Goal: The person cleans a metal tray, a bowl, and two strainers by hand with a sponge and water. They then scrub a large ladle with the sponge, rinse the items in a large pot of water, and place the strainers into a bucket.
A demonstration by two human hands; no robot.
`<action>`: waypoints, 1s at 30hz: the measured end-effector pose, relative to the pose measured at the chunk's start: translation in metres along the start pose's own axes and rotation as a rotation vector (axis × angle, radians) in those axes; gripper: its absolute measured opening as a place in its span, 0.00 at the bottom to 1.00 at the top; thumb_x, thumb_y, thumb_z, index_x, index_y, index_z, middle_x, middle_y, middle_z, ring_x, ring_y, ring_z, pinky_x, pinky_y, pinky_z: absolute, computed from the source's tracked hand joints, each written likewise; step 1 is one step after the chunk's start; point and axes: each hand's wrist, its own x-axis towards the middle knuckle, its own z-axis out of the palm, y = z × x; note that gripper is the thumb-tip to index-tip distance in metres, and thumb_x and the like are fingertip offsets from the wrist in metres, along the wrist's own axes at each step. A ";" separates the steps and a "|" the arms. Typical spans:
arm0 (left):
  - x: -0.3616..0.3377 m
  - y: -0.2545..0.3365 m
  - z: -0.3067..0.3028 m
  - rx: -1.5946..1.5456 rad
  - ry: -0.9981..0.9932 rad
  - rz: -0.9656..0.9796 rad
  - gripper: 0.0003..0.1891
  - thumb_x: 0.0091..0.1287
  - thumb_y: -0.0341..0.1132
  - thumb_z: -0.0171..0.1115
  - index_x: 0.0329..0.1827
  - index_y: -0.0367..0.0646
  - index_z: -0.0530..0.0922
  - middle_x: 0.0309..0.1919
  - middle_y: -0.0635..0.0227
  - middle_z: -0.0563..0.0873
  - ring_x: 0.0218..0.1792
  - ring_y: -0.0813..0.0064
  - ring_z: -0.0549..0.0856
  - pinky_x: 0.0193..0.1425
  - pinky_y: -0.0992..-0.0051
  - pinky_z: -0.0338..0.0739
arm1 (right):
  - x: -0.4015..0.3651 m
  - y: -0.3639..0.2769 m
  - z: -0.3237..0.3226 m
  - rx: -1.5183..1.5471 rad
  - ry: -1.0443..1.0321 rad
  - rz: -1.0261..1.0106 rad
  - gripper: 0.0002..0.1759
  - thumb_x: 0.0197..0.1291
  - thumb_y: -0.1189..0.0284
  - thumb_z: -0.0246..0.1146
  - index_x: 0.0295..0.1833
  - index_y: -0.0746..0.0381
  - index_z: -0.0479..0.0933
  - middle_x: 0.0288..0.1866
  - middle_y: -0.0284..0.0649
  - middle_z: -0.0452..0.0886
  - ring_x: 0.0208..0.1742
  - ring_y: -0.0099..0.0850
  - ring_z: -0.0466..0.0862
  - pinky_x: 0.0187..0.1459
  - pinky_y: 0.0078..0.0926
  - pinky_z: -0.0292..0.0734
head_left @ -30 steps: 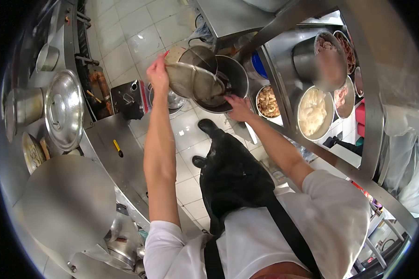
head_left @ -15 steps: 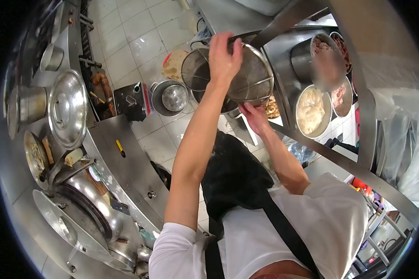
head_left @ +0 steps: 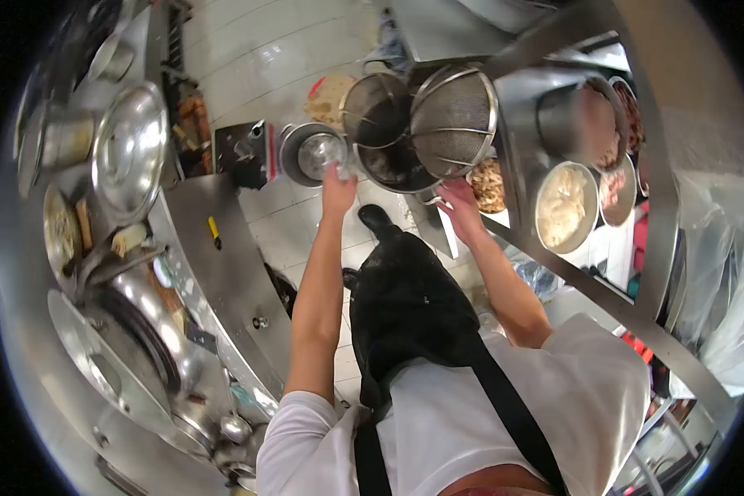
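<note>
Two round wire-mesh strainers stand over a dark pot, the left strainer and the right strainer side by side. At the lower rim of the right strainer is my right hand, its fingers closed on the edge. My left hand reaches to the near rim of a smaller metal pot, which has a shiny round bowl-like piece inside. Motion blurs the left fingers, so their grip cannot be made out.
Food fills several pots at the right, one with pale pieces. Brown pieces lie beside the strainers. A metal counter with a yellow-handled tool runs along the left, near a large lid. A metal post crosses the right side.
My left hand has left the top of the strainers and moved down and left to the smaller pot. The right strainer sits more upright; my right hand stays by its lower rim.
</note>
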 end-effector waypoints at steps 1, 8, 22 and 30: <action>-0.013 -0.022 -0.014 -0.001 -0.108 0.034 0.36 0.61 0.38 0.70 0.70 0.36 0.66 0.61 0.43 0.78 0.58 0.51 0.81 0.65 0.60 0.72 | -0.005 0.003 -0.003 -0.012 -0.039 0.015 0.39 0.60 0.71 0.71 0.73 0.56 0.60 0.64 0.38 0.74 0.62 0.29 0.75 0.60 0.39 0.72; -0.205 -0.081 -0.125 -0.092 0.022 -0.445 0.37 0.61 0.39 0.70 0.73 0.42 0.65 0.61 0.45 0.79 0.47 0.59 0.88 0.52 0.65 0.81 | 0.041 0.005 0.057 -0.511 -0.034 -0.249 0.56 0.49 0.64 0.78 0.78 0.59 0.50 0.74 0.54 0.61 0.72 0.45 0.69 0.69 0.41 0.67; -0.446 -0.164 -0.121 -0.193 0.450 -0.906 0.34 0.60 0.41 0.71 0.69 0.42 0.69 0.53 0.49 0.83 0.55 0.57 0.83 0.60 0.62 0.76 | 0.108 0.051 0.050 -1.767 -0.240 -0.521 0.26 0.65 0.49 0.58 0.55 0.57 0.82 0.55 0.47 0.83 0.63 0.44 0.78 0.70 0.52 0.60; -0.498 -0.165 -0.093 -0.736 0.427 -1.005 0.30 0.65 0.30 0.62 0.71 0.44 0.62 0.41 0.63 0.85 0.35 0.77 0.83 0.34 0.74 0.77 | 0.072 0.044 0.049 -1.991 -0.347 -0.224 0.26 0.62 0.52 0.58 0.52 0.62 0.83 0.54 0.53 0.84 0.59 0.49 0.83 0.67 0.48 0.70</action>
